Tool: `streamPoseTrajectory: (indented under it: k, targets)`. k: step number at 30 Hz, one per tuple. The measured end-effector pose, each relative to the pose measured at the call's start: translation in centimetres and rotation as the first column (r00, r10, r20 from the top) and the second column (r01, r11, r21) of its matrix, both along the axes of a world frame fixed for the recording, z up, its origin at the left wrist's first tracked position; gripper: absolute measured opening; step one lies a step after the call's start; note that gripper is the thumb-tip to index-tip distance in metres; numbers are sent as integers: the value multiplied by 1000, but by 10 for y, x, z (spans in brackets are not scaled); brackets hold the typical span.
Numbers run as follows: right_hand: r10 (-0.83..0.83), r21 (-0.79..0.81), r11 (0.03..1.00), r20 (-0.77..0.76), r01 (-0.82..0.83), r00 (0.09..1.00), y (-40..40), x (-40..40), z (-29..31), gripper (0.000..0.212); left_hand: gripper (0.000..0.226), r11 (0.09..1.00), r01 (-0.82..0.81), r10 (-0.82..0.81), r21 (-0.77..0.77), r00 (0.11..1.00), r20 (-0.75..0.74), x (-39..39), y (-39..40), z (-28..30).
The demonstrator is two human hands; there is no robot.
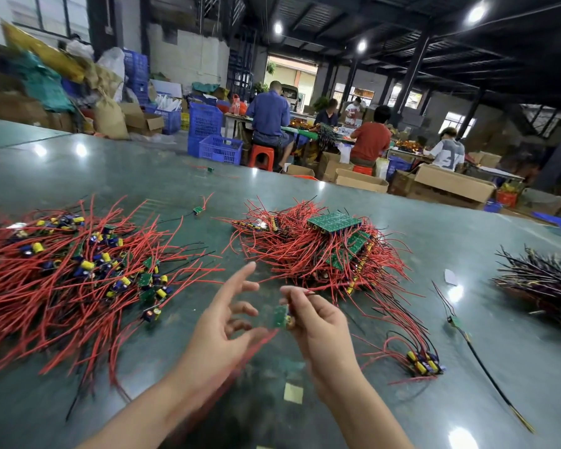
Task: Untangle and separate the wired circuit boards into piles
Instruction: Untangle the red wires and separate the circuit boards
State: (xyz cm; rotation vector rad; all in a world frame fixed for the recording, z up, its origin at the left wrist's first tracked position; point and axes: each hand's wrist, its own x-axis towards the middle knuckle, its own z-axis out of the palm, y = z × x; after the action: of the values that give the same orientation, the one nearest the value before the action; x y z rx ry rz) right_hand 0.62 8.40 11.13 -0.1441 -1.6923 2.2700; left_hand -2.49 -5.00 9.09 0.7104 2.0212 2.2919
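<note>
Right hand (318, 322) pinches one small green circuit board (280, 316) between thumb and fingertips, held above the dark green worktop (402, 228) near its front edge; the grip is closed on the board's edge. The board appears to carry a yellow capacitor at its right side, and a blurred red wire trails down and to the left from it. Left hand (222, 322) sits just beside the board, fingers spread and loosely bent, holding nothing.

Left pile (72, 270): loose boards with yellow and blue capacitors, red and black leads splayed outward. Centre pile (324, 251): red leads tangled under stacked green boards. Small bundle (423, 362) of capacitor boards lies right of the hands. Dark-wired pile (541, 283) lies at far right, well apart.
</note>
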Motion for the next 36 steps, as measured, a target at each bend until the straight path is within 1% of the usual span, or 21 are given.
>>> streamPoseTrajectory:
  k: [1,2,3,4,6,8,9,11,13,16,18,20,21,23,25,27,28,29,30,33,36]
  targets:
    - [23,11,1000,-20,-23,1000,4,0,2,18,68,998,17,-22,67,997,70,-1,0,1]
    - [48,73,996,-31,-45,998,8,1,5,19,60,984,49,-79,170,982,173,-2,-1,3]
    - [58,168,984,-36,-51,998,10,2,7,17,50,956,96,-176,277,945,277,-2,-1,5]
    - [46,270,962,-44,-32,998,12,3,8,16,45,927,151,-277,343,893,356,-2,-2,7]
    - [-40,458,885,-108,85,993,12,4,8,20,49,907,269,-395,324,811,431,0,-3,7]
    - [-69,578,801,-167,154,984,9,5,7,18,53,906,339,-421,255,790,446,4,0,5]
    - [-63,599,786,-171,155,983,8,6,6,17,52,898,362,-438,249,779,448,7,2,4]
    - [-59,604,784,-153,140,987,5,7,4,15,45,888,380,-459,258,760,460,10,3,4]
    - [-98,603,781,-138,162,986,3,8,3,18,40,892,388,-452,233,763,462,8,1,4]
    - [-124,543,821,-129,175,984,3,9,6,17,29,913,390,-400,124,790,465,8,-1,6]
    - [-134,570,801,-128,184,983,2,10,6,16,16,928,369,-347,57,797,494,8,1,7]
    - [-140,598,778,-136,194,981,-2,11,5,12,9,940,340,-278,-34,818,504,8,3,7]
    - [-140,611,765,-151,203,979,-4,11,3,11,8,941,327,-246,-91,841,481,7,3,6]
    - [-141,597,773,-170,216,975,-7,12,4,13,19,937,310,-222,-162,885,409,7,3,6]
    - [-119,466,869,-122,163,985,-4,11,4,14,26,940,312,-242,-138,896,373,7,2,7]
    - [-46,234,971,-9,47,999,-3,9,4,13,28,938,340,-287,-62,866,409,8,1,12]
    - [-3,141,990,35,-2,999,-3,8,4,11,28,935,355,-311,-18,842,440,7,0,14]
    - [18,96,995,53,-23,998,-3,7,2,12,29,929,371,-336,19,817,469,7,-1,16]
    - [22,98,995,56,-28,998,-3,7,3,13,29,922,386,-354,40,794,494,6,-2,16]
    - [-40,233,972,20,34,999,0,7,4,4,29,907,420,-367,29,755,543,5,-4,14]
    - [-103,262,961,44,88,994,2,7,7,10,28,902,431,-371,25,745,554,6,-1,13]
